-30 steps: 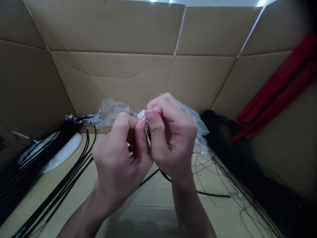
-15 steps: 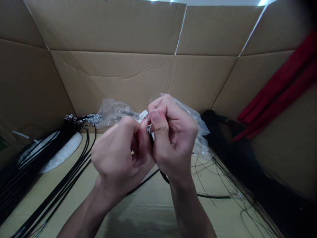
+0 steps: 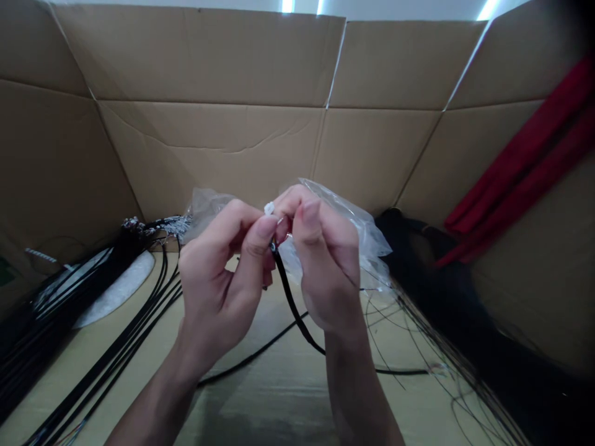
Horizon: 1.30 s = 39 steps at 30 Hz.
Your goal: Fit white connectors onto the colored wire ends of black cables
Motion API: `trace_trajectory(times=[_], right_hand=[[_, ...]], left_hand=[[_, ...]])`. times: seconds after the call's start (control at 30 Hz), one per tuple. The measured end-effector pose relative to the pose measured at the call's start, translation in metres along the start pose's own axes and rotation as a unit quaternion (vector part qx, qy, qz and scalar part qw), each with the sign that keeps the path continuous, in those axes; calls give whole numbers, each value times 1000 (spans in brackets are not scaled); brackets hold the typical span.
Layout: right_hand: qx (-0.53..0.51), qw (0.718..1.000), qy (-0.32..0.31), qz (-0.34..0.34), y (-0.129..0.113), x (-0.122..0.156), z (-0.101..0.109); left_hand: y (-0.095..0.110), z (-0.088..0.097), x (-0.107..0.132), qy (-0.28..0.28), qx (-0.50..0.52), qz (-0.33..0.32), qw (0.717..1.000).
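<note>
Between my two hands is a small white connector at the end of a black cable, with a bit of coloured wire showing below it. My left hand pinches this end between thumb and bent index finger. Close against it, my right hand has its fingers curled round the connector's right side, and its thumb is lifted off. Fingertips partly hide the connector and wires. From there the cable hangs down and passes behind my right wrist.
Bundled black cables with bared ends lie at left, partly over a white round sheet. Clear plastic bags rest against the cardboard wall. Thin dark wires and a dark heap are at right, below red cloth.
My hands have drawn slightly apart and my right thumb has lifted. The white connector has turned, and more of the black cable below it now shows.
</note>
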State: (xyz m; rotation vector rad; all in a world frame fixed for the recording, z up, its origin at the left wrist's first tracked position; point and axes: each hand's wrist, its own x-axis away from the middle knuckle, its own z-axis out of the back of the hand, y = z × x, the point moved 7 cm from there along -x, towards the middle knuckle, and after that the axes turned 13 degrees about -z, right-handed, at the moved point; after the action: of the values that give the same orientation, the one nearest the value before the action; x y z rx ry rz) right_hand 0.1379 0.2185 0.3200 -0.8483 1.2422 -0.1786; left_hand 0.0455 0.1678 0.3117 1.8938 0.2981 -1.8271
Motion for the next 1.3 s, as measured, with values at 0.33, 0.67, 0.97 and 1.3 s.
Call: trace_trajectory(times=[0.33, 0.67, 0.97, 1.3], right_hand=[[131, 990, 28, 54, -6, 0, 2], [140, 982, -2, 123, -12, 2, -1], [-12, 994, 8, 111, -5, 1, -5], [6, 994, 64, 92, -6, 3, -7]], left_hand=[[5, 4, 0, -11, -88, -44, 995], [10, 8, 0, 10, -125, -59, 990], [17, 6, 5, 45, -179, -64, 981], [20, 6, 12, 54, -266, -63, 960]])
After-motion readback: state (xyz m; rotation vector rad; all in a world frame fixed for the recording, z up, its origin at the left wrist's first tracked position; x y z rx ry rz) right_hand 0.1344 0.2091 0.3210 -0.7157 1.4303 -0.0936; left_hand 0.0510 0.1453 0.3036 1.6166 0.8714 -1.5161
